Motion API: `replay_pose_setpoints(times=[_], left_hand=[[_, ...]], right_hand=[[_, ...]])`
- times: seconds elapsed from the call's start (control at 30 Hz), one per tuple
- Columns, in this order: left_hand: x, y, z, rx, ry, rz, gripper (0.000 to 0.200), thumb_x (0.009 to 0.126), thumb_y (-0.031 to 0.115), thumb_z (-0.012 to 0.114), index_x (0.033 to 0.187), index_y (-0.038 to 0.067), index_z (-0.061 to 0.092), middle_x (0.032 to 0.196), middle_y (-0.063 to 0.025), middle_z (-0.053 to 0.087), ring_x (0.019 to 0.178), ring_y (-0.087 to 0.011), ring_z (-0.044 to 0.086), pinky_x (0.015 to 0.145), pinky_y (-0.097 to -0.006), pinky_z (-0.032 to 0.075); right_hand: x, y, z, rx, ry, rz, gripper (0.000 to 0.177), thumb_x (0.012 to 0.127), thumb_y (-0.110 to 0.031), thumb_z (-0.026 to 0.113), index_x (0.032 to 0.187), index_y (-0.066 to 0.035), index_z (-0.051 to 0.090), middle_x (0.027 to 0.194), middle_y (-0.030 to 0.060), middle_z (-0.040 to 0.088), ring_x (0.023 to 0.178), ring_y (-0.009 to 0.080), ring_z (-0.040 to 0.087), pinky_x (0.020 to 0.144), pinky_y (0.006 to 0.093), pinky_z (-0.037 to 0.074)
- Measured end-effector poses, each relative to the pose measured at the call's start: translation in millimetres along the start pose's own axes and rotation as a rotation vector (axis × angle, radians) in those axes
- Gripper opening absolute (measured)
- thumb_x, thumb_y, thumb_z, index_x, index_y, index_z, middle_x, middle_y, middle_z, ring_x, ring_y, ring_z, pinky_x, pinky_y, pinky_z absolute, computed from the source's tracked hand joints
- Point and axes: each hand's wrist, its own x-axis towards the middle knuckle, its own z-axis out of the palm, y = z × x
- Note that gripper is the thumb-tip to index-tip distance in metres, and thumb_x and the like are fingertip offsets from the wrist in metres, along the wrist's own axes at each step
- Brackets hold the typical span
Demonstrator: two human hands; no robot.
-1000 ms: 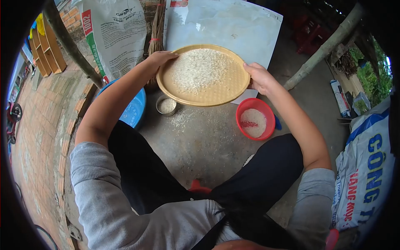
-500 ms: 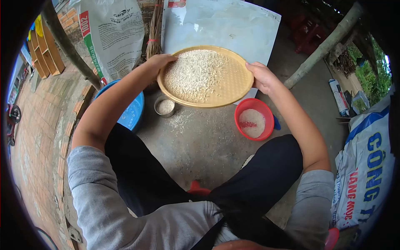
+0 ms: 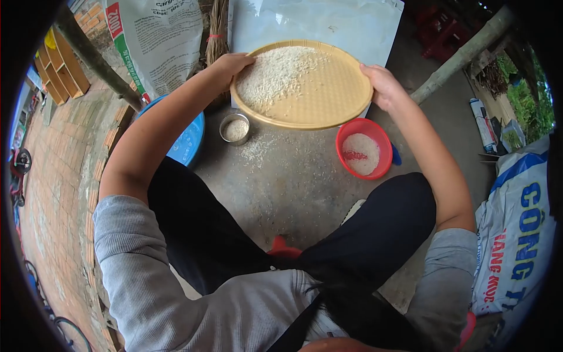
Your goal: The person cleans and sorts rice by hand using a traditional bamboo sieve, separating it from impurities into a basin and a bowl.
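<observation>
A round yellow woven tray (image 3: 328, 100) is held up in front of me by both hands. White rice grains (image 3: 272, 76) lie heaped on its left and upper left part, with a few scattered over the middle. My left hand (image 3: 234, 63) grips the tray's left rim. On the right rim my right hand (image 3: 381, 85) is closed, thumb on top. Below the tray's right side stands a red bowl (image 3: 387, 154) with rice inside. A small metal tin (image 3: 227, 136) holding rice is at the lower left of the tray.
Left of the tin is a blue basin (image 3: 190, 138). Spilled grains (image 3: 255, 151) dot the concrete floor. A white board (image 3: 311, 23), a broom (image 3: 217, 41) and a printed sack (image 3: 155, 53) stand behind. Another sack (image 3: 516, 234) is at the right, and a wooden pole (image 3: 463, 56) slants nearby.
The tray and both hands have moved up and to the right in view. The rice has shifted toward the tray's upper left, baring more of its right and lower parts.
</observation>
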Motion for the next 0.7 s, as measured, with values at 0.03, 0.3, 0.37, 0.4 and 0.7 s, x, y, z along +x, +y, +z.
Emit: replay_pose_setpoints(times=[0.03,0.3,0.37,0.4,0.7], left_hand=[[1.9,3.0,13.8,-0.052,0.075,-0.011,0.023,0.087,0.017,0.056,0.104,0.003,0.061,0.086,-0.0076,0.063,0.07,-0.0173,0.063,0.063,-0.0319,0.055],[17.8,-2.7,-6.8,0.069,-0.068,-0.053,0.03,0.087,0.023,0.057,0.109,0.002,0.057,0.094,-0.0134,0.062,0.075,-0.0207,0.064,0.066,-0.0334,0.055],[26.0,-7.4,-30.4,0.115,-0.122,-0.089,0.03,0.088,0.024,0.056,0.107,0.001,0.056,0.093,-0.0158,0.062,0.075,-0.0209,0.065,0.067,-0.0338,0.056],[20.4,-1.4,-34.2,0.149,-0.131,-0.12,0.03,0.088,0.024,0.056,0.107,0.0,0.056,0.092,-0.0164,0.062,0.076,-0.0209,0.065,0.067,-0.0337,0.057],[-28.0,26.6,38.7,-0.024,0.072,-0.006,0.031,0.085,0.021,0.06,0.109,0.003,0.055,0.091,-0.0114,0.061,0.071,-0.0199,0.063,0.061,-0.0299,0.055]], right_hand=[[2.8,0.6,-10.0,0.029,-0.003,0.009,0.031,0.095,-0.022,0.042,0.108,0.004,0.053,0.103,0.0142,0.062,0.092,0.0195,0.062,0.08,0.0333,0.051],[2.2,15.5,1.4,-0.034,-0.052,0.132,0.032,0.096,-0.026,0.042,0.11,0.0,0.052,0.102,0.0116,0.061,0.09,0.0209,0.061,0.08,0.0352,0.051],[-24.3,-7.5,22.2,-0.092,-0.173,0.112,0.029,0.095,-0.027,0.044,0.105,-0.001,0.052,0.101,0.0093,0.059,0.088,0.0211,0.06,0.082,0.0374,0.05],[-26.8,-8.2,26.0,-0.092,-0.173,0.111,0.029,0.095,-0.027,0.044,0.105,-0.001,0.052,0.101,0.0093,0.059,0.088,0.0211,0.06,0.082,0.0374,0.05],[16.0,16.2,-14.6,0.1,0.049,0.164,0.033,0.096,-0.018,0.037,0.115,0.006,0.05,0.11,0.0179,0.059,0.096,0.0247,0.062,0.081,0.0383,0.052]])
